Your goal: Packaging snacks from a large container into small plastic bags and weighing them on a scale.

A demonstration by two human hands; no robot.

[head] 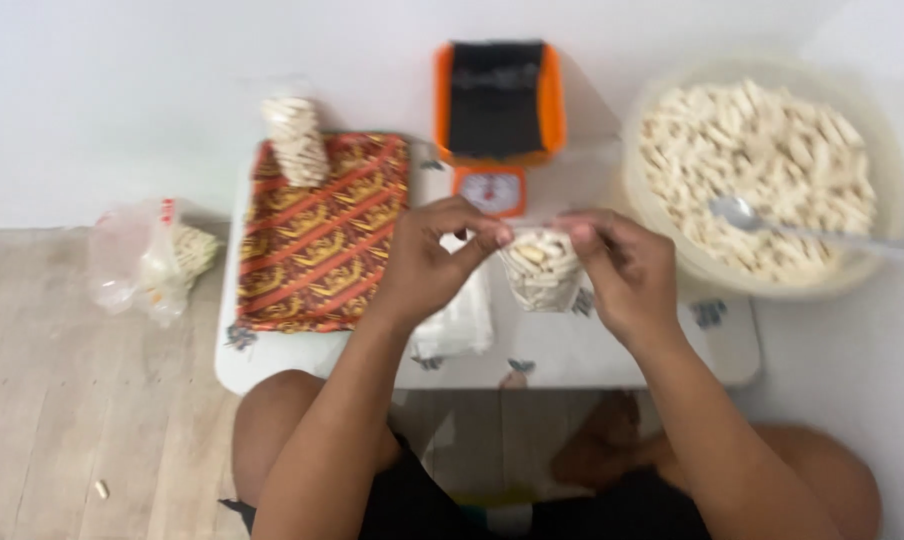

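My left hand and my right hand both pinch the top edge of a small clear plastic bag filled with pale stick-shaped snacks. The bag hangs between my hands above a low white table. A big clear bowl at the right holds many of the same snack sticks, with a metal spoon lying in it. An orange kitchen scale with a black tray stands behind the bag.
A red and orange patterned tray lies on the table's left half, with a filled snack bag standing at its far end. Flat clear bags lie under my left wrist. A crumpled plastic bag sits on the wooden floor at left.
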